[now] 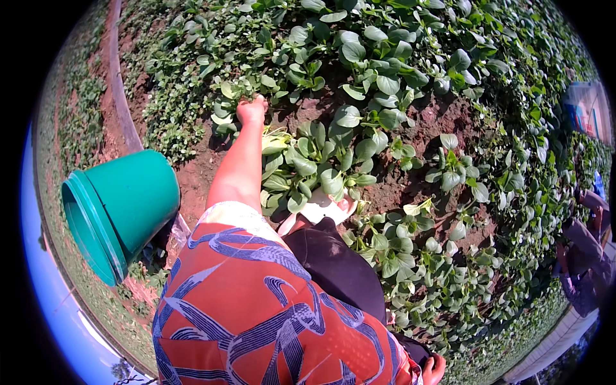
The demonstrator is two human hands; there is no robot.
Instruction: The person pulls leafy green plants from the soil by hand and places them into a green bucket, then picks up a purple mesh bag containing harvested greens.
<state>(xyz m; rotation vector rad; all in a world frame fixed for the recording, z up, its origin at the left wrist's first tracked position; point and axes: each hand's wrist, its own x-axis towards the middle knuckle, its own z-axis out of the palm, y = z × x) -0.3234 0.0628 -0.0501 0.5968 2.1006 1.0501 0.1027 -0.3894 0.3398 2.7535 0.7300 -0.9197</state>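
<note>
A bunch of broad green leaves (308, 168), stems near and tips far, is gripped by the right hand (333, 206), while the left hand (251, 110) seems closed on a far plant (240, 90).

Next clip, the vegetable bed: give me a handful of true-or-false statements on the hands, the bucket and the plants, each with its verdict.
1. The left hand reaches into the leafy green plants. True.
2. The bucket is red. False: it is teal green.
3. The bucket stands upright. False: it lies tipped, its open mouth towards the lower left.
4. Bare reddish soil shows between the plants. True.
5. The right hand grips a plant. False: it sits at the lower edge, away from the plants the left reaches into.
</note>
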